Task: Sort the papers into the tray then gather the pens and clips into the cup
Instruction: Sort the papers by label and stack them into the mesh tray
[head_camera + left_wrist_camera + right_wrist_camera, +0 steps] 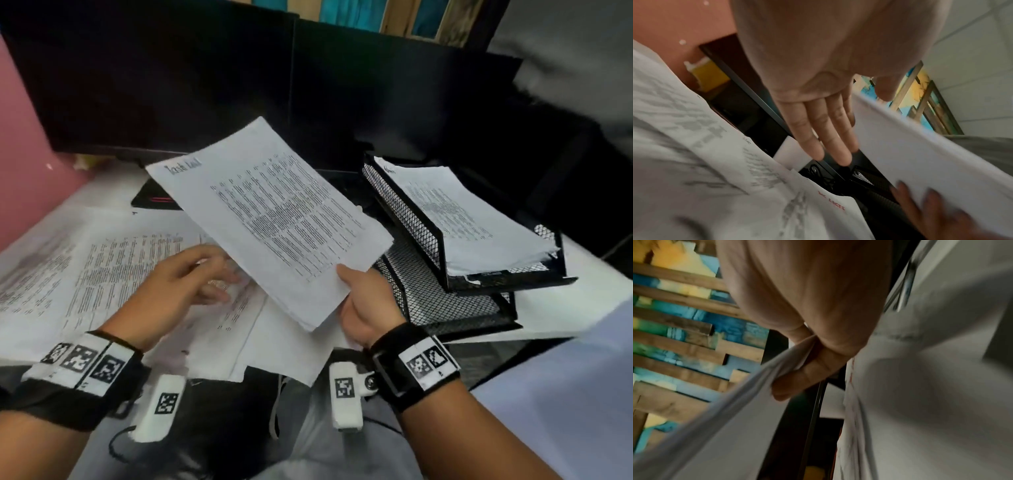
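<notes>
My right hand (352,291) pinches the near corner of a thin stack of printed papers (270,219) and holds it tilted above the desk, thumb on top. In the right wrist view the fingers (797,382) curl under the stack's edge (735,394). My left hand (191,277) hovers flat over the loose papers (113,274) spread on the desk, its fingers (826,138) straight beside the lifted stack (931,162). A black mesh tray (411,219) at the right holds papers (462,212) in its upper tier. No pens, clips or cup are visible.
Two dark monitors (205,85) stand along the back of the desk. A pink wall (20,171) borders the left side. A dark flat item with a red stripe (154,200) lies behind the lifted stack. The tray's lower tier (445,305) shows bare mesh.
</notes>
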A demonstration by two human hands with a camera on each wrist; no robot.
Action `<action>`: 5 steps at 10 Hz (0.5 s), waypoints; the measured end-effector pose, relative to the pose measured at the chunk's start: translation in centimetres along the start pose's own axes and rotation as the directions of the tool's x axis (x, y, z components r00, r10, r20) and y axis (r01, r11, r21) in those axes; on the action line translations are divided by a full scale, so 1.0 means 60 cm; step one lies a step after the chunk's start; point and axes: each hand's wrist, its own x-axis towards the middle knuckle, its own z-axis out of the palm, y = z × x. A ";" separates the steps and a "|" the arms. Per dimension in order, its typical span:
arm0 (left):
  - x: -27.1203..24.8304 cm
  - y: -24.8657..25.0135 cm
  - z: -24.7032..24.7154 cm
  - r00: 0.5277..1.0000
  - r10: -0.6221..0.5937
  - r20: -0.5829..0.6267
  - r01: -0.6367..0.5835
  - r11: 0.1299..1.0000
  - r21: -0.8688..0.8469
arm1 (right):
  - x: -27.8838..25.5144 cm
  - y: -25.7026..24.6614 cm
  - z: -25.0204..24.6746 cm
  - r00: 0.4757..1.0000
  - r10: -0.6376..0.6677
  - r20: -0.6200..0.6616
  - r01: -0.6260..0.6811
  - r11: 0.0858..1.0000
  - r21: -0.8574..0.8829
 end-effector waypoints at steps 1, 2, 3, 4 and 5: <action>-0.007 -0.025 -0.036 0.999 0.032 -0.028 -0.030 0.995 0.100 | -0.006 -0.015 -0.077 0.994 -0.013 -0.109 0.010 1.000 -0.025; 0.000 -0.071 -0.073 0.993 0.087 -0.080 -0.067 0.973 0.223 | -0.021 -0.033 -0.148 0.978 -0.005 -0.209 0.001 1.000 -0.020; 0.018 -0.133 -0.115 0.990 0.084 -0.109 -0.052 0.964 0.262 | -0.041 -0.053 -0.208 0.975 -0.009 -0.224 0.006 1.000 -0.014; 0.065 -0.238 -0.173 0.996 0.015 -0.088 0.017 0.937 0.349 | -0.052 -0.068 -0.262 0.952 -0.049 -0.302 0.033 0.998 -0.058; 0.131 -0.387 -0.232 0.998 0.022 -0.064 0.008 0.895 0.446 | -0.060 -0.087 -0.303 0.912 -0.075 -0.402 0.045 0.995 -0.084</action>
